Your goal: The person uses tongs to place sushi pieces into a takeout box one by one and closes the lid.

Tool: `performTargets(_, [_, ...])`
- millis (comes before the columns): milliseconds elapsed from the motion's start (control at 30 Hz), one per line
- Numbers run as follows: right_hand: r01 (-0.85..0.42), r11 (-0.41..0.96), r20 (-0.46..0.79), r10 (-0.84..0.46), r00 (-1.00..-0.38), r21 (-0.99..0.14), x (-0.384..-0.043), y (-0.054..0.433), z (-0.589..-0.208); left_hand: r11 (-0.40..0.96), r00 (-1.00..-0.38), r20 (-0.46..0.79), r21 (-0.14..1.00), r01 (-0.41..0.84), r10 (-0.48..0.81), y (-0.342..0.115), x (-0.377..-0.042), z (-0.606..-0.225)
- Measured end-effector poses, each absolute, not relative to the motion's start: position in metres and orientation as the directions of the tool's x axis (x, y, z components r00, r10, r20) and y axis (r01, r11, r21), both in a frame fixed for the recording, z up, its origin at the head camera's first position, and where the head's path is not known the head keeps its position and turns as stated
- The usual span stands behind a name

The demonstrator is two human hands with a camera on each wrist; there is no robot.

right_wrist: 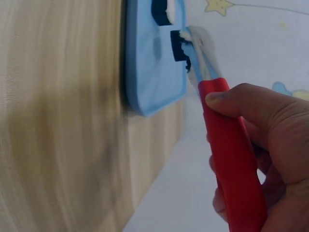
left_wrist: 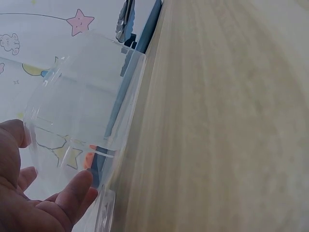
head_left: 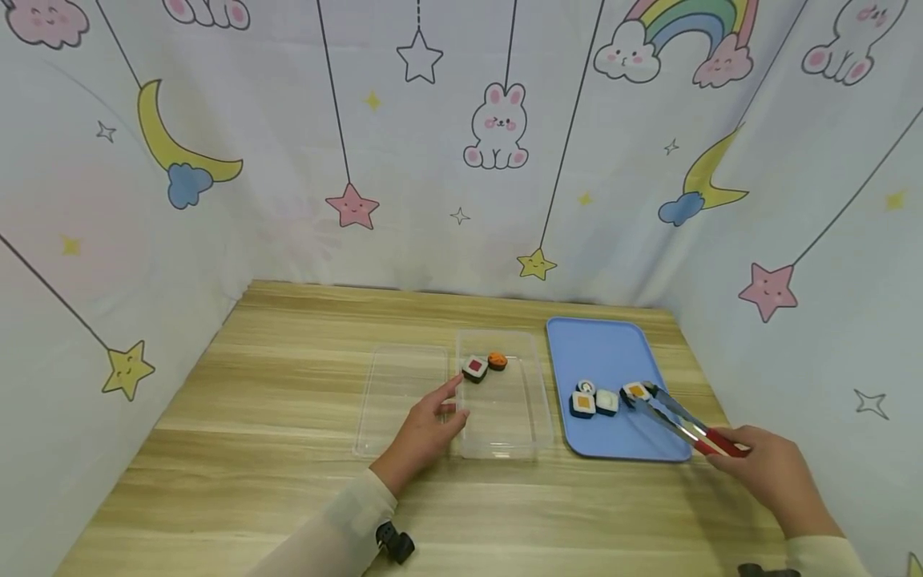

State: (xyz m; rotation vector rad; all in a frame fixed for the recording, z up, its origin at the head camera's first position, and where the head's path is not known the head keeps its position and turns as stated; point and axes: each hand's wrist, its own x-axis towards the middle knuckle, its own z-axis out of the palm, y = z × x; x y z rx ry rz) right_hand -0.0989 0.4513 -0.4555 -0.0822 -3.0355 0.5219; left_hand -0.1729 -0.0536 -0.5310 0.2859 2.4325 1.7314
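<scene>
My right hand (head_left: 766, 473) grips tongs by their red handles (right_wrist: 231, 150). The tongs' metal tips pinch a toy sushi roll with an orange centre (head_left: 635, 393), close over the right part of the blue tray (head_left: 606, 344). Three more sushi pieces sit together on the tray, among them a white-topped roll (head_left: 607, 401). My left hand (head_left: 425, 433) is at the left wall of a clear plastic box (head_left: 497, 437), its fingers spread against the side in the left wrist view. Inside the box lie a roll with a red centre (head_left: 474, 369) and an orange-topped piece (head_left: 497, 361).
Left of the box lies a flat clear lid (head_left: 404, 377), partly behind my left hand. The tray stands just right of the box on the wooden table (head_left: 238, 449). A printed cloth (head_left: 433, 160) hangs around the table's back and sides.
</scene>
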Motion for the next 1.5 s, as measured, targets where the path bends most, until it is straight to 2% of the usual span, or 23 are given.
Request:
performTargets(233, [0.013, 0.938, 0.083, 0.045, -0.996, -0.347, -0.108, 0.445, -0.441, 0.314, -0.972, -0.014, 0.947, 0.062, 0.235, -0.054, -0.173, -0.533])
performTargets(433, [-0.039, 0.920, 0.105, 0.002, -0.994, -0.390, -0.126, 0.417, -0.423, 0.314, -0.972, -0.027, 0.948, 0.048, 0.232, -0.054, -0.172, -0.532])
performTargets(767, [-0.232, 0.889, 0.133, -0.194, -0.972, -0.395, -0.167, 0.342, -0.412, 0.298, -0.971, -0.034, 0.954, 0.038, 0.235, -0.053, -0.173, -0.532])
performTargets(1167, [-0.360, 0.857, 0.008, -0.385, -0.923, -0.369, -0.205, 0.268, -0.415, 0.290, -0.969, -0.014, 0.955, 0.060, 0.248, -0.054, -0.172, -0.529])
performTargets(1500, [-0.411, 0.859, -0.051, -0.446, -0.894, -0.307, -0.216, 0.240, -0.425, 0.278, -0.969, -0.020, 0.959, 0.050, 0.245, -0.054, -0.171, -0.528])
